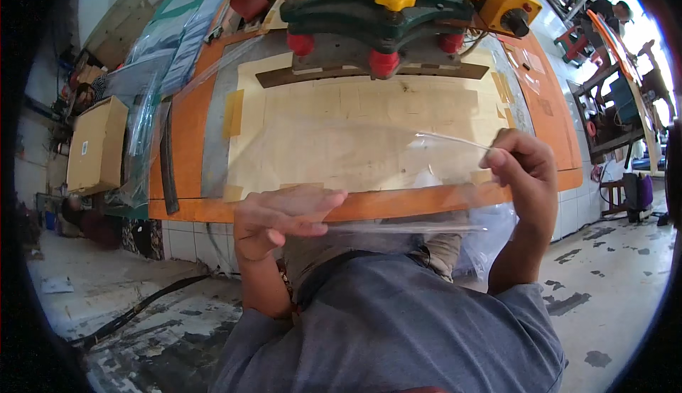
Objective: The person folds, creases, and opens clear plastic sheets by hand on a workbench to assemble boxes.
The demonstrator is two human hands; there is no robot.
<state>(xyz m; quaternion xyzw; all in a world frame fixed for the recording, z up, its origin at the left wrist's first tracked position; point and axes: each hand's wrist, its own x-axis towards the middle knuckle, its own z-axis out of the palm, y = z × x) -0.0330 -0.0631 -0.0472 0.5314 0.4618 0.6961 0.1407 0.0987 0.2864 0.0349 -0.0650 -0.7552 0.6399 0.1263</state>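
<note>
A clear plastic sheet (398,162), almost invisible against the pale board behind it, hangs between my hands. My right hand (526,169) is closed, pinching the sheet's upper right edge between thumb and fingers. At the lower left, my left hand (288,219) lies nearly flat, its fingers stretched out toward the right over or against the sheet; whether its thumb grips the plastic I cannot tell. The sheet's lower fold shows as a bright line running right from that hand. Beyond the sheet is the pale board (298,109), taped at its edges to the worktable.
A green press head (376,13) with yellow knobs stands over the board's far side, above a dark metal strip (433,72). A yellow control box (508,6) is at its right. Orange table edges (398,205) frame the board. Plastic sheets (177,30) and a cardboard box (99,144) are left.
</note>
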